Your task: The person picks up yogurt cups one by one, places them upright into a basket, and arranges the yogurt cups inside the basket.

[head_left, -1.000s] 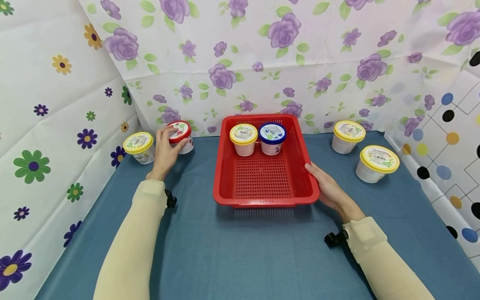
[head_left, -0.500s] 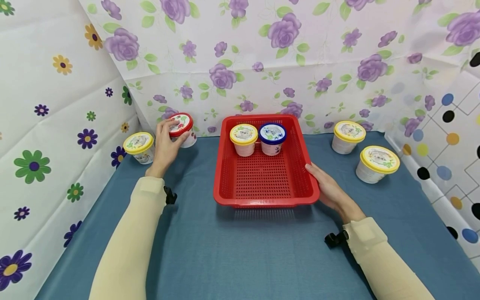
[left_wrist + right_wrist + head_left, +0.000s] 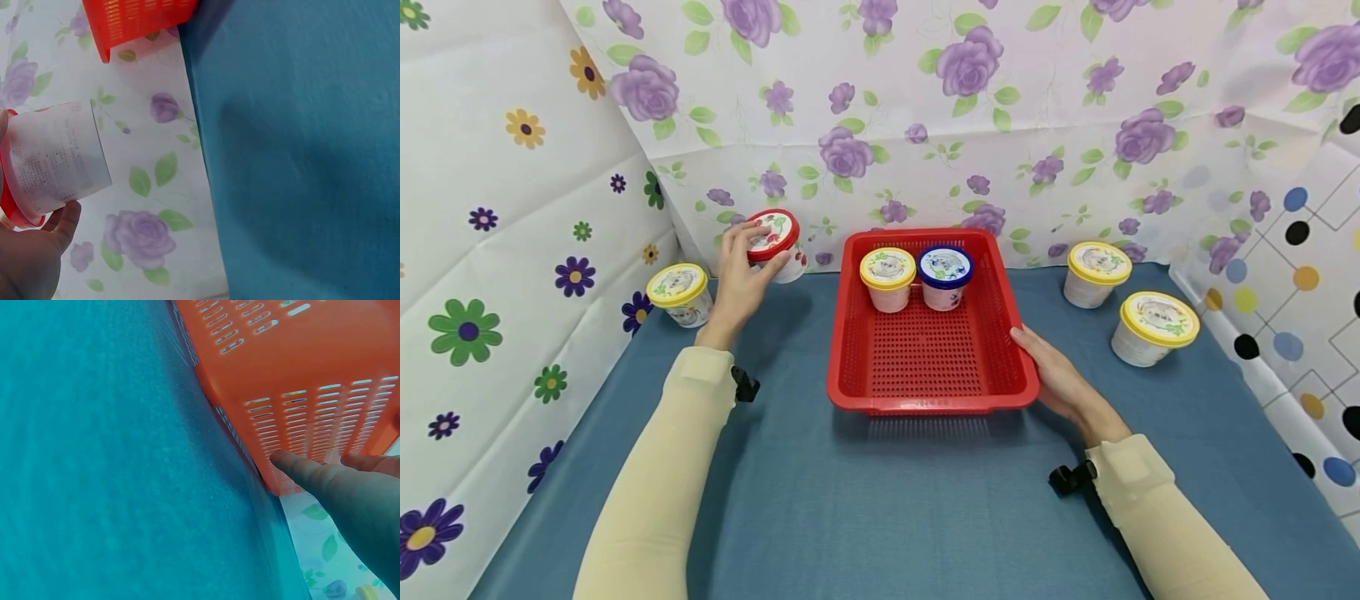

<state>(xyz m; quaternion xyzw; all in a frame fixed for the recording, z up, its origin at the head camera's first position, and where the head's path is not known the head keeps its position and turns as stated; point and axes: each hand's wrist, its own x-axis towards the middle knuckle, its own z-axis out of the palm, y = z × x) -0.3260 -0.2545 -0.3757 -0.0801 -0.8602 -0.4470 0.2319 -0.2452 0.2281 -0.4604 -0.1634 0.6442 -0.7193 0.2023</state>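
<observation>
In the head view my left hand grips a small white tub with a red lid by its lid, thumb on the near side. The tub is tilted and held off the table. In the left wrist view the white side of this tub shows, with fingers at its lid end. My right hand holds the right side of a red plastic basket, with fingers against its slotted outer wall. Inside the basket stand a yellow-lidded tub and a blue-lidded tub, side by side at the back.
A yellow-lidded tub stands on the blue cloth at the left. Two more, a back yellow-lidded tub and a front yellow-lidded tub, stand at the right. A flowered sheet hangs behind.
My left hand has lifted the red-lidded tub off the table and moved it slightly up and to the right, tilting it. The right hand and the basket have stayed in place.
</observation>
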